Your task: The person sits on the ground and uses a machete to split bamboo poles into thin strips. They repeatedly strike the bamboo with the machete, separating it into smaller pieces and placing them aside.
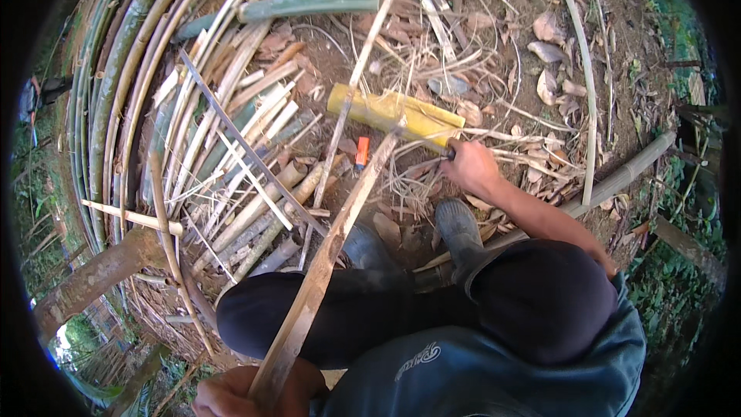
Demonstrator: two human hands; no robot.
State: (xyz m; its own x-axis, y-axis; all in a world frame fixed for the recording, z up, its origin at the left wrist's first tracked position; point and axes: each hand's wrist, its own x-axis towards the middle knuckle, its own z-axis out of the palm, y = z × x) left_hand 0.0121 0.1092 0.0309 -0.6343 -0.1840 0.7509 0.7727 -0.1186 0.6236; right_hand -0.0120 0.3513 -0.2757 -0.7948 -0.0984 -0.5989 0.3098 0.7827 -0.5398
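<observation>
My left hand point(258, 390), low in the view, is closed around the near end of a long split bamboo strip point(328, 251). The strip slants up and away across my lap, and its far end lies over a yellow bamboo section point(378, 108) on the ground. My right hand point(472, 168) is wrapped round the dark handle of a knife point(445, 150). Its blade runs left along the yellow bamboo, near the strip's far end, and is partly blurred. A small orange lighter-like object point(362, 150) lies left of the strip.
Split bamboo pieces point(231, 116) pile up at the left, with a long thin dark blade point(231, 123) across them. Bamboo poles point(116, 85) curve along the far left. My boots point(455, 224) stand among shavings and leaves. A pole point(629, 166) lies at the right.
</observation>
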